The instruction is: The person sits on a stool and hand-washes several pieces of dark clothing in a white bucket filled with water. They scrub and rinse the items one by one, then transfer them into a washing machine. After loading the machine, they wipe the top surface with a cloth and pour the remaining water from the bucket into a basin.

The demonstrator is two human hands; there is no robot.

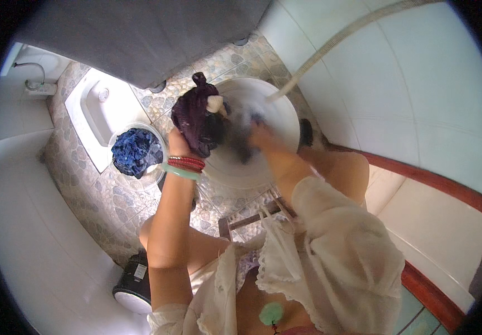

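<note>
My left hand (179, 142) grips a bunched, wet-looking dark purple cloth (194, 115) over the left rim of a white round basin (280, 90). A small pale piece (215, 104) shows against the cloth; what it is I cannot tell. My right hand (262, 136) reaches into the basin and is blurred by motion. Dark material (243, 153), also blurred, lies beside its fingers in the basin. Whether that hand grips it is unclear. A ribbed hose (320, 50) comes down from the upper right, its end over the basin.
A clear tub (163, 146) of blue cloth (136, 150) stands left of the basin. Beyond it lies a white squat toilet (102, 109) in the pebble-patterned floor (119, 205). A grey panel (140, 37) spans the top. A black bin (134, 276) sits lower left; tiled walls (371, 83) enclose the space.
</note>
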